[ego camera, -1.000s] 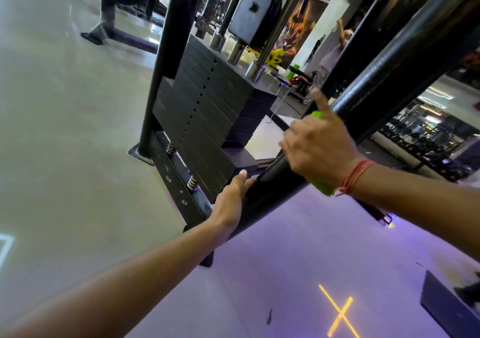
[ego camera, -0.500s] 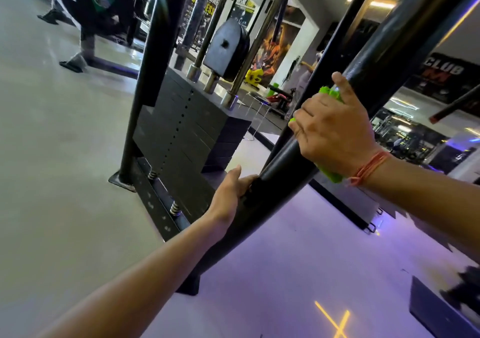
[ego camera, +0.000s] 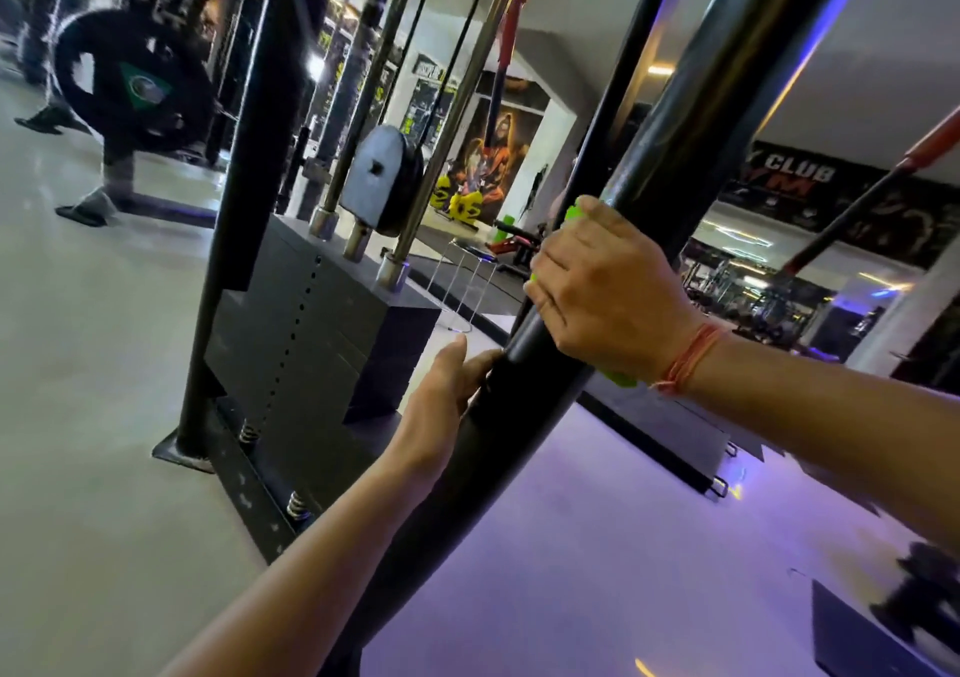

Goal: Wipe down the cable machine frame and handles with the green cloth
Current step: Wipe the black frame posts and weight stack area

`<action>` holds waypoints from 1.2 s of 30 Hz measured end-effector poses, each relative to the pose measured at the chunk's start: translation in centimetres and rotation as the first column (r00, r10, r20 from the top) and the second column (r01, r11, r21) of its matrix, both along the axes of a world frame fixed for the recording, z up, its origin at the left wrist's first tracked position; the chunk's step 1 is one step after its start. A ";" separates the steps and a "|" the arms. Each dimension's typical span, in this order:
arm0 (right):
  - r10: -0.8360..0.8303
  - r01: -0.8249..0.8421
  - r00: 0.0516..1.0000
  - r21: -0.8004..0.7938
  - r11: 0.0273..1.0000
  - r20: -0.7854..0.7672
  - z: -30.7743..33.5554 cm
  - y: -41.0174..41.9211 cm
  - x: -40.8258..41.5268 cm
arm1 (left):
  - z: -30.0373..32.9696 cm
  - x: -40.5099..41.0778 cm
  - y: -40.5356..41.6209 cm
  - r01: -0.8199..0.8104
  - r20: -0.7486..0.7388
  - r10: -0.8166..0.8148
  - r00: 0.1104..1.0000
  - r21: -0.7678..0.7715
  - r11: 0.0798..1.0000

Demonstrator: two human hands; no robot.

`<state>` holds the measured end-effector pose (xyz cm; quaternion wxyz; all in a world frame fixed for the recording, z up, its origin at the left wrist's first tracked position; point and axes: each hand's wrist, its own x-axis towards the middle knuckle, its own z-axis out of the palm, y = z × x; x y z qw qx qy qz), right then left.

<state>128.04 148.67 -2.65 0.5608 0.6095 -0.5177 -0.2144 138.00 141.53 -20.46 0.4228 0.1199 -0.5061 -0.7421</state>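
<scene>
A thick black frame tube [ego camera: 670, 120] of the cable machine slants from upper right down to the floor. My right hand [ego camera: 608, 291] wraps round this tube with the green cloth [ego camera: 574, 214] pressed under the palm; only green bits show above the thumb and below the wrist. Lower on the same tube, my left hand [ego camera: 447, 395] rests with its fingers laid along the tube's left side. A red thread band circles my right wrist.
The black weight stack [ego camera: 322, 323] with steel guide rods and a pulley housing [ego camera: 384, 180] stands left of the tube. A black upright [ego camera: 249, 167] rises further left. A plate-loaded machine [ego camera: 130, 89] stands at far left. Dark floor mats [ego camera: 665, 427] lie beyond.
My right hand with the cloth has slid up the slanted tube. My left hand keeps its place lower on the tube. The view has tilted upward.
</scene>
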 end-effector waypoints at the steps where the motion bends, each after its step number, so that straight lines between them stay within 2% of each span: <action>1: 0.009 -0.008 1.000 0.067 0.998 -0.014 -0.6 0.0 -0.1 | 0.5 0.0 0.1 -0.028 -0.003 0.028 1.000 -0.027 0.999; 3: 0.017 -0.012 0.999 0.190 0.982 -0.027 0.1 0.1 -0.1 | 1.0 0.0 0.2 -0.050 -0.010 0.049 0.999 -0.067 0.997; 4: 0.024 -0.018 0.999 0.185 0.983 -0.032 1.4 0.1 -0.1 | 1.1 0.0 0.1 -0.035 -0.015 0.034 0.999 -0.075 0.997; 7: 0.005 -0.006 0.999 -0.035 0.999 -0.034 5.9 0.3 -0.1 | 1.4 0.1 -0.4 0.049 -0.034 -0.053 0.998 -0.089 0.995; 9: -0.021 0.018 0.999 -0.077 0.997 -0.045 5.8 0.1 -0.2 | 2.0 -0.1 -0.7 0.070 -0.079 -0.077 0.994 -0.093 0.993; 11: -0.007 0.011 0.998 0.059 0.998 -0.067 4.7 -0.2 -0.1 | 2.9 -0.4 -0.5 0.050 -0.131 -0.060 0.990 -0.082 0.995; 13: -0.010 0.024 0.996 0.159 0.987 -0.085 6.2 0.1 0.1 | 4.2 -0.9 -0.3 0.027 -0.164 -0.043 0.985 -0.101 0.994; 15: -0.069 0.087 0.980 0.088 0.992 -0.185 10.4 -0.1 -0.2 | 5.6 -1.5 -0.7 0.026 -0.174 -0.044 0.984 -0.104 0.994; 17: -0.108 0.103 0.982 -0.039 0.994 -0.156 13.2 -0.5 -0.5 | 7.1 -1.8 -1.4 0.039 -0.173 -0.051 0.984 -0.069 0.997; 19: -0.062 0.058 0.993 -0.037 0.998 -0.104 12.4 -0.7 -1.1 | 8.9 -2.2 -1.5 0.046 -0.143 -0.053 0.988 -0.057 0.997; 21: 0.011 -0.004 0.996 0.084 0.996 -0.085 12.1 0.1 -1.5 | 11.0 -2.2 -1.0 0.045 -0.116 -0.046 0.992 -0.013 0.999; 23: 0.055 -0.051 0.998 0.157 0.986 -0.025 15.7 1.0 -1.2 | 13.3 -1.9 -0.5 0.044 -0.112 -0.039 0.993 0.044 0.998; 26: 0.019 -0.018 0.999 -0.012 1.000 0.048 22.7 1.3 -1.5 | 16.9 -1.6 0.5 0.046 -0.102 -0.037 0.994 0.088 0.995; 28: -0.002 0.006 0.998 -0.053 0.999 0.066 23.6 1.3 -1.5 | 19.5 -1.3 1.1 0.033 -0.087 -0.025 0.996 0.088 0.996; 30: -0.022 0.021 1.000 0.089 0.996 0.005 21.8 1.4 -2.0 | 21.7 -1.1 1.5 0.019 -0.018 -0.018 1.000 0.077 0.997; 32: -0.013 0.003 0.999 0.273 0.962 0.036 22.5 1.8 -2.2 | 24.0 -0.9 1.9 -0.030 0.095 0.022 0.995 0.085 0.996; 34: 0.054 -0.086 0.992 0.289 0.954 0.118 27.2 1.6 -2.1 | 26.0 -1.0 2.3 -0.019 0.175 -0.001 0.985 0.114 0.993; 36: 0.047 -0.077 0.985 0.178 0.981 0.166 32.6 1.1 -2.1 | 28.4 -0.9 2.7 -0.033 0.236 0.000 0.972 0.133 0.991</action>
